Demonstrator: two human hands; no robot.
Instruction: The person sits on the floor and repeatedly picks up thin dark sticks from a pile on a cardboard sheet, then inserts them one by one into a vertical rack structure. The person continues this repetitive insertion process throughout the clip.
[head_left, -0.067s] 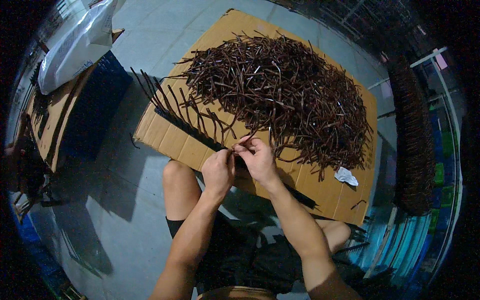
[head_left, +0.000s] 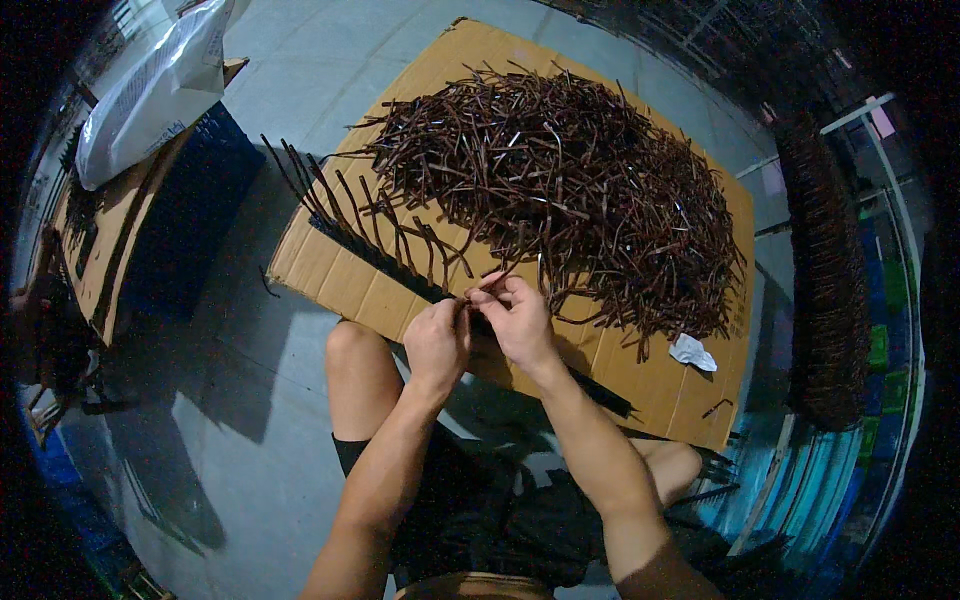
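So you've got both hands meeting right over the long narrow black rail (head_left: 601,393), near the middle of the near edge of the brown cardboard surface (head_left: 320,265). Your right hand (head_left: 515,318) has its grip pinched together on a thin dark-brown strip (head_left: 504,270). Your left hand (head_left: 437,335) is bunched up just beside it, touching, but its fingertips are hidden, so can't tell if that grip is clamped on anything.

Progress-wise, I'd call it partway: left of your hands, a row of brown strips (head_left: 402,243) sticks up along the rail, while the stretch to the right looks bare. The middle's covered by your hands.

Beyond that there's a big tangled heap of dark-brown strips (head_left: 560,170), so loads left, with a crumpled white paper scrap (head_left: 692,352) beside its right end.
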